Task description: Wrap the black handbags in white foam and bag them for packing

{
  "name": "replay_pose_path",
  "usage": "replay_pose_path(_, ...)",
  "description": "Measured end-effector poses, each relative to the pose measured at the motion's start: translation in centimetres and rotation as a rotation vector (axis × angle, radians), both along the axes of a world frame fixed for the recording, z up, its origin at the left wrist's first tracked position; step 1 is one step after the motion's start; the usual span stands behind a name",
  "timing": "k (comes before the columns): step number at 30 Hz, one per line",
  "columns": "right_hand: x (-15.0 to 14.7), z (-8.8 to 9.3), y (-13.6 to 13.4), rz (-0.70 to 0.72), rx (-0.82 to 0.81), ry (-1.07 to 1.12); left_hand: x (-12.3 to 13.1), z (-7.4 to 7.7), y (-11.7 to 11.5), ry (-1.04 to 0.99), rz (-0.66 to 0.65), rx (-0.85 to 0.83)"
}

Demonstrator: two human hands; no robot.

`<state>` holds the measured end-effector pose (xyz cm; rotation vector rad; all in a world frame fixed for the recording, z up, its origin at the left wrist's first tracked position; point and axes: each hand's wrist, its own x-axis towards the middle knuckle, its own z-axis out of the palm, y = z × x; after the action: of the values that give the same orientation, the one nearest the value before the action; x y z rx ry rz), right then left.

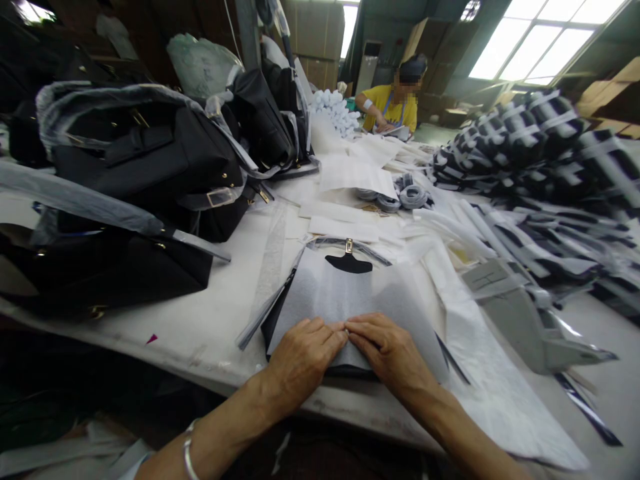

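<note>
A black bag (349,264) lies flat near the table's front edge, with a gold buckle on its tab and a wrapped handle behind it. A pale translucent sheet (320,287) covers most of its front. My left hand (307,350) and my right hand (387,343) meet at the middle of the sheet's lower part, fingertips almost touching. Each hand's fingers are pressed together on the sheet, pinching it there.
Black bags (165,160) with wrapped straps are piled at the left. Rolled grey straps (413,195) and white sheets (355,175) lie behind. Wrapped black-and-white bundles (525,133) and a grey tape dispenser (520,313) stand right. A person in yellow (393,103) works across the table.
</note>
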<state>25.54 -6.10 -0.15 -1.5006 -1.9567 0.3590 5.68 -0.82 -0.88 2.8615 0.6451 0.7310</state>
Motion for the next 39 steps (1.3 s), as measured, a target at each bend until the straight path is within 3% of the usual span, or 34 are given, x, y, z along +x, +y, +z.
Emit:
replay_pose_path(7, -0.2, 0.3, 0.0, -0.029, -0.103, -0.232, 0.4, 0.6, 0.3, 0.176, -0.045, -0.096)
replay_pose_path(12, -0.6, 1.2, -0.1, -0.051, -0.147, -0.406, 0.2, 0.6, 1.0, 0.064, -0.022, -0.317)
replay_pose_path(14, -1.1, 1.3, -0.5, -0.056, -0.142, -0.511, 0.2, 0.7, 0.8, 0.072, -0.021, -0.324)
replay_pose_path(16, -1.7, 1.3, -1.1, -0.064, -0.155, -0.614, 0.1, 0.8, 0.3, 0.123, -0.022, -0.250)
replay_pose_path(20, -1.9, 2.4, -0.9, -0.011, -0.299, -0.700, -0.3, 0.3, -1.3, 0.191, 0.027, 0.052)
replay_pose_path(24, -0.6, 6.4, 3.2, 0.172, -0.615, -0.610, -0.2, -0.8, -2.5, 0.259, 0.032, 0.262)
replay_pose_path(26, -0.1, 8.1, 5.9, 0.118, -0.722, -0.442, 0.4, -0.8, -2.8, 0.284, 0.028, 0.313)
replay_pose_path(27, 0.0, 8.5, 7.0, 0.040, -0.693, -0.361, 0.7, -0.5, -2.7, 0.298, 0.022, 0.323)
replay_pose_path(30, -0.2, 6.9, 8.4, -0.164, -0.432, -0.251, 1.9, 2.0, -1.4, 0.420, -0.084, 0.185)
replay_pose_path(32, -0.3, 4.2, 7.7, -0.169, -0.315, -0.251, 2.5, 4.4, 0.5, 0.542, -0.222, -0.035)
replay_pose_path(35, 0.0, 0.4, 5.9, -0.096, -0.178, -0.230, 3.5, 7.0, 3.6, 0.537, -0.191, -0.243)
replay_pose_path(37, 0.2, -0.9, 5.2, -0.080, -0.087, -0.220, 4.4, 7.2, 5.0, 0.500, -0.085, -0.312)
replay_pose_path(39, 0.3, -1.4, 5.0, -0.104, -0.044, -0.227, 5.4, 6.2, 5.4, 0.474, 0.048, -0.316)
